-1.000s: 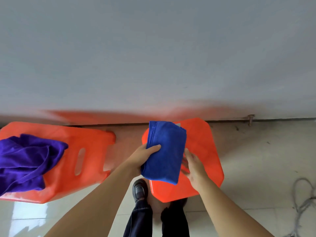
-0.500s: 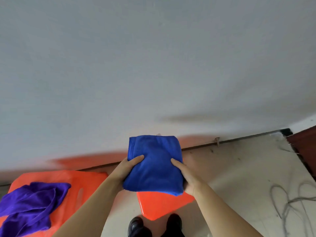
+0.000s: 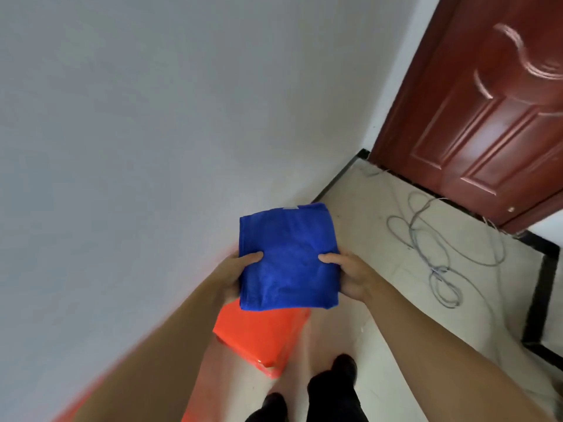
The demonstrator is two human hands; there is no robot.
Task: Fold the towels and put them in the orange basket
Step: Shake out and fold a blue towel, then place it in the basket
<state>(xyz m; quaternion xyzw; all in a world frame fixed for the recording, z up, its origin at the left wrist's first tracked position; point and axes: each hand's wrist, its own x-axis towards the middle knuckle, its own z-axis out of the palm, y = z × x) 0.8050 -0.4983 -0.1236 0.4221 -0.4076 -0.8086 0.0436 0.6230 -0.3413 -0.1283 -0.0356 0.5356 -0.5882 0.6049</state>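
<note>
A folded blue towel (image 3: 289, 257) is held out in front of me, lifted off the floor. My left hand (image 3: 236, 274) grips its left edge, thumb on top. My right hand (image 3: 348, 274) grips its right edge the same way. Under the towel an upturned orange basket (image 3: 262, 336) rests on the floor against the wall. The other orange basket with the purple towel is out of view.
A grey wall (image 3: 137, 132) fills the left. A dark red door (image 3: 487, 102) stands at the right, with a tangle of grey cable (image 3: 441, 257) on the tiled floor in front of it. My black shoes (image 3: 332, 382) are at the bottom.
My view has swung right and up: the door and cable came into sight and the purple towel left. Both hands still hold the folded blue towel, lifted clear of the orange basket.
</note>
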